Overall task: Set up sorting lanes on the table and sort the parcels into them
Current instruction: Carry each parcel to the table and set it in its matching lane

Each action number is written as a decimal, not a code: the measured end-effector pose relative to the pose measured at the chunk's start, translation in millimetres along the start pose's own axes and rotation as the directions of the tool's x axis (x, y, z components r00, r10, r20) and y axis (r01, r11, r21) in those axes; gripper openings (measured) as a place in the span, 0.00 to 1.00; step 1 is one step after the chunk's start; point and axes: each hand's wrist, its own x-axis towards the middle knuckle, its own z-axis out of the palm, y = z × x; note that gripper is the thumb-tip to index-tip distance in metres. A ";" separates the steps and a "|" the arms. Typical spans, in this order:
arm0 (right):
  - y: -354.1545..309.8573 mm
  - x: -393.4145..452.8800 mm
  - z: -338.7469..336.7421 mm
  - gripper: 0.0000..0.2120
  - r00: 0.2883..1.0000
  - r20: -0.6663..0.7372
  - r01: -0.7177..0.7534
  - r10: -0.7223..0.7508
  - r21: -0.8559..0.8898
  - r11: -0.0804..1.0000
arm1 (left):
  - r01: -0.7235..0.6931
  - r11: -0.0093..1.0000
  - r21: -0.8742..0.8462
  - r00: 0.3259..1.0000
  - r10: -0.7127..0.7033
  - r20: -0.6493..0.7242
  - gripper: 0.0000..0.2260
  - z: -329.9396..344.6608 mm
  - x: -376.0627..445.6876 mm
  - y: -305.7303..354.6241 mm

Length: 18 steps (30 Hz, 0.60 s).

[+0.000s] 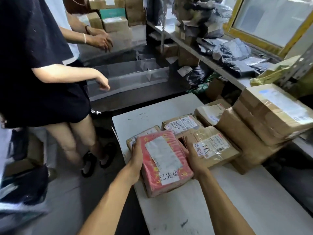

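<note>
Both the left hand (136,160) and right hand (194,160) clasp the red parcel (165,162) by its sides, label up (probably for reading), low over the white surface (186,209) beside brown boxes (213,145).

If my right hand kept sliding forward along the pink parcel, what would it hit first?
Probably the brown parcel with handwritten labels: your right hand already lies against its near edge, though depth is unclear.

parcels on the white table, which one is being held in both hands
The pink-red parcel with white labels, gripped by the left hand and right hand; the others are brown.
</note>
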 end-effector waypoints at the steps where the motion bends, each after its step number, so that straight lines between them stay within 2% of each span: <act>1: 4.1 2.2 1.3 0.45 1.000 0.001 -0.010 0.010 0.041 0.999 | 0.015 1.000 0.003 1.000 -0.015 -0.011 0.37 -0.2 2.8 1.7; 2: 5.7 1.2 3.9 0.42 1.000 -0.011 -0.010 0.011 0.073 0.997 | 0.036 0.999 0.009 0.999 -0.035 -0.018 0.38 -0.3 5.5 3.6; 5: 0.5 -9.8 16.7 0.23 1.000 -0.024 0.000 0.003 0.125 0.992 | 0.057 0.998 0.012 0.998 -0.058 0.038 0.38 -2.3 7.5 13.8; 8: 4.6 -21.0 30.5 0.27 0.996 -0.090 -0.009 0.024 0.157 0.988 | 0.059 0.998 0.004 0.990 -0.059 0.127 0.38 -2.9 9.8 29.1; 11: 16.2 -25.3 42.8 0.45 0.981 -0.192 0.044 -0.007 0.185 0.982 | 0.038 0.998 0.055 0.976 -0.049 0.212 0.38 -5.9 6.7 41.5; 12: 17.7 -28.7 49.5 0.47 0.972 -0.232 0.080 -0.034 0.192 0.978 | 0.028 0.996 0.088 0.964 -0.051 0.262 0.37 -7.8 7.0 43.7; 14: 15.0 -37.9 61.8 0.47 0.940 -0.332 0.147 -0.074 0.202 0.968 | -0.009 0.992 0.129 0.939 -0.035 0.341 0.36 -9.3 7.2 48.3; 18: 9.5 -65.9 91.9 0.36 0.845 -0.526 0.273 -0.095 0.271 0.923 | -0.068 0.982 0.174 0.863 -0.030 0.505 0.35 -7.3 -1.9 64.7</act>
